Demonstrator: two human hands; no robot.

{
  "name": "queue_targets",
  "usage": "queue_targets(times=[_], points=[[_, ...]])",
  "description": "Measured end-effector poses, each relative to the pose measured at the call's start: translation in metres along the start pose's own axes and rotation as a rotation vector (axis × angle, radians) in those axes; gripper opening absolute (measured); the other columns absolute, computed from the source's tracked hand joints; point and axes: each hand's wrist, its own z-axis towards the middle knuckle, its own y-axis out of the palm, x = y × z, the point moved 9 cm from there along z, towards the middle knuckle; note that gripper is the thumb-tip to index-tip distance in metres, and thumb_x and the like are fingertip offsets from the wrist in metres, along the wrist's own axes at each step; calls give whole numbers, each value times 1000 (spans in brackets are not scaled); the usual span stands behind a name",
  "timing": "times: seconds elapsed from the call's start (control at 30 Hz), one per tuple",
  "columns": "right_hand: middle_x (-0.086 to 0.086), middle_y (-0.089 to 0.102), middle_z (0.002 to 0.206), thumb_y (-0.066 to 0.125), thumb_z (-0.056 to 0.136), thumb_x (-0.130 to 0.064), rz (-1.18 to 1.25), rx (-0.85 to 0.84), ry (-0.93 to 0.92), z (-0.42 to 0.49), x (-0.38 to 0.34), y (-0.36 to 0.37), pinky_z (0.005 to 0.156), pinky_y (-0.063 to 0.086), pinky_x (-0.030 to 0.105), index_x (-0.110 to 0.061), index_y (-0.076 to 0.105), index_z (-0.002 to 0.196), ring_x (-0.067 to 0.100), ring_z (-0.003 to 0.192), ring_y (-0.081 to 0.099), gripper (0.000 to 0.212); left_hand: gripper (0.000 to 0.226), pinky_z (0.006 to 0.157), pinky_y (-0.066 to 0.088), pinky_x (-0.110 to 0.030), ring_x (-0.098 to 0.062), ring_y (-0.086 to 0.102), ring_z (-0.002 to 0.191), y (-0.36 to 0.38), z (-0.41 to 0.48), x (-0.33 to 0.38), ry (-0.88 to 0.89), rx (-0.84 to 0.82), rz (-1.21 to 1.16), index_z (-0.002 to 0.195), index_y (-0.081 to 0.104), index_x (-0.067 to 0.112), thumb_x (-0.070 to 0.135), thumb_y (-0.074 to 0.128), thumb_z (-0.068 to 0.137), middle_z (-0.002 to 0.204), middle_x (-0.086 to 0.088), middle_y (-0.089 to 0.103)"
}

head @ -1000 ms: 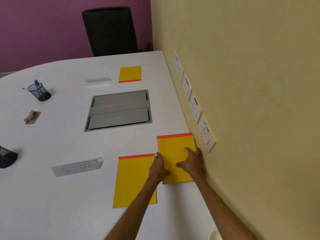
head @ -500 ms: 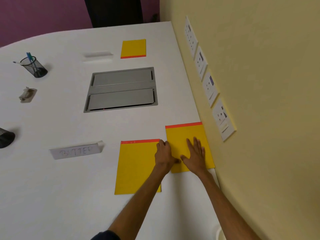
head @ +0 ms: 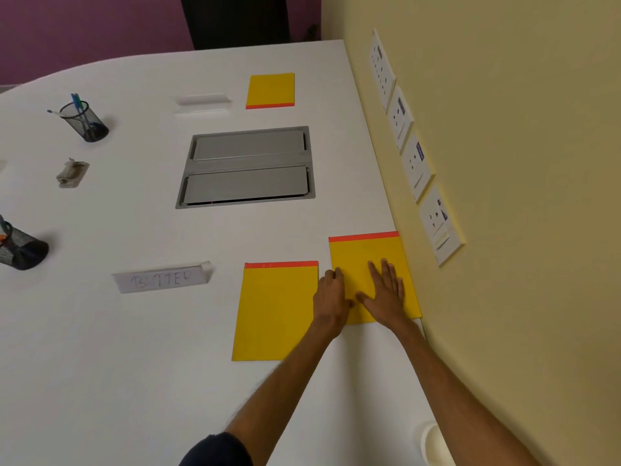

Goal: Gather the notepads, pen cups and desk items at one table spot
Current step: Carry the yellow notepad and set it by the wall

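Two yellow notepads with orange top strips lie side by side near me. My right hand (head: 383,290) presses flat, fingers spread, on the right notepad (head: 366,253), which sits against the wall. My left hand (head: 331,294) has its fingers curled at that pad's left edge, in the gap beside the left notepad (head: 275,311). A third notepad (head: 270,90) lies far across the table. An upright mesh pen cup (head: 85,124) holds pens at the far left. Another mesh cup (head: 20,248) lies tipped at the left edge.
A "BITTER" name plate (head: 161,279) and a clear name plate (head: 201,102) lie on the white table. A grey cable hatch (head: 247,166) is set in the middle, with a small beige item (head: 72,173) to its left. Wall sockets (head: 416,166) line the right. A white cup (head: 433,442) stands near me.
My right hand has gone from a bent pose to lying flat with spread fingers on the right notepad. My left hand stays at the pad's left edge. The view has tilted.
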Motion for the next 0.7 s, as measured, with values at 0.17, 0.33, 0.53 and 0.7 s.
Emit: queue_targets(times=[0.17, 0.33, 0.53, 0.7], points=[[7, 17, 161, 66, 90, -29, 191, 4, 73, -1, -7, -17, 118, 17, 43, -15, 27, 151, 26, 148, 13, 74, 59, 91, 49, -36, -29, 50, 121, -20, -13, -6, -22, 60, -20, 144, 37, 6, -5, 52, 88, 136, -14, 50], [10, 53, 132, 69, 86, -11, 347, 169, 53, -27, -32, -32, 94, 47, 40, -11, 54, 128, 28, 118, 54, 45, 54, 90, 49, -36, -30, 54, 118, -51, -32, -27, -43, 124, -25, 138, 47, 5, -8, 52, 87, 130, -14, 57], [1, 69, 103, 66, 85, -1, 433, 144, -133, -55, -86, -28, 80, 54, 30, -13, 66, 105, 13, 90, 61, 23, 42, 86, 50, -37, -30, 58, 112, -83, -54, -61, -54, 180, -5, 126, 58, 4, -8, 51, 87, 123, -13, 62], [1, 69, 105, 69, 84, -3, 432, 75, -136, -71, -109, -7, 76, 54, 27, -14, 67, 105, 13, 89, 62, 24, 48, 89, 51, -41, -29, 58, 115, -95, -69, -100, -69, 199, -35, 132, 56, 9, -4, 50, 86, 123, -11, 62]])
